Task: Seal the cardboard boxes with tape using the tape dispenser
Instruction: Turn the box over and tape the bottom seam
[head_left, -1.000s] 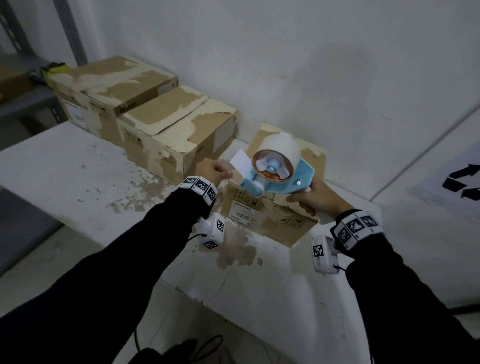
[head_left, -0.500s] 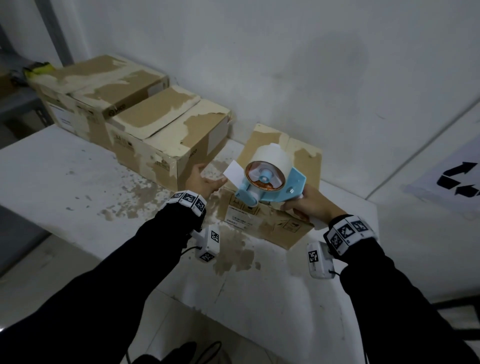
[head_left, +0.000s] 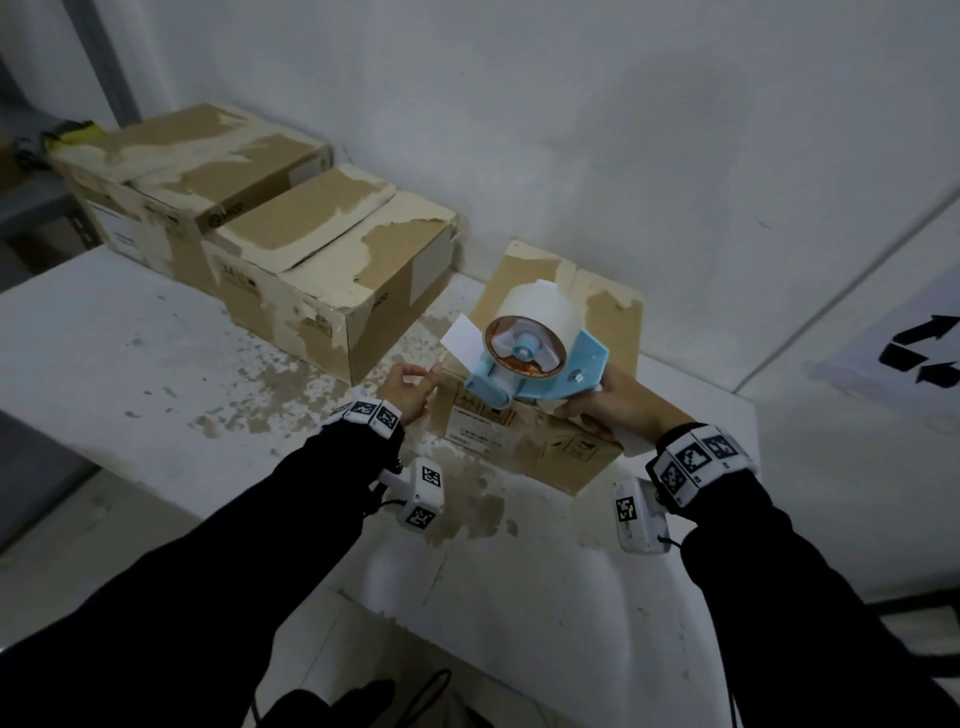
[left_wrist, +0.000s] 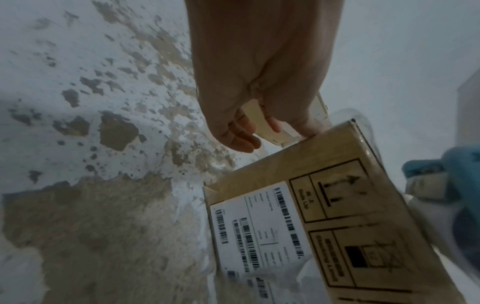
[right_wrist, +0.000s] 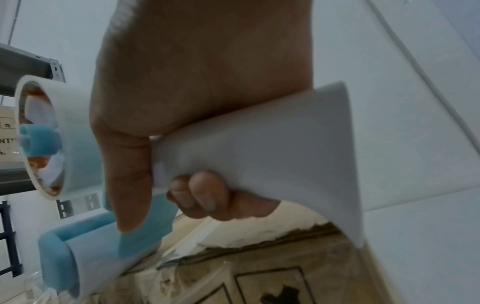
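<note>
Dropped a bit, the tape dispenser (head_left: 535, 358) now sits low over the near box (head_left: 524, 441), nose pointing left. Right hand (head_left: 618, 405) grips its handle; left hand (head_left: 410, 387) pinches the tape end (head_left: 460, 338).

Both arms, in black sleeves with marker-printed wristbands, reach forward side by side. The left hand (head_left: 410, 387) is extended with its back up, fingers (left_wrist: 241, 139) loosely curled and thumb forward, pinching a strip of tape (left_wrist: 270, 127). The right hand (head_left: 618, 402) is closed in a fist around the tape dispenser (head_left: 540, 364) handle, thumb lying along it.
</note>
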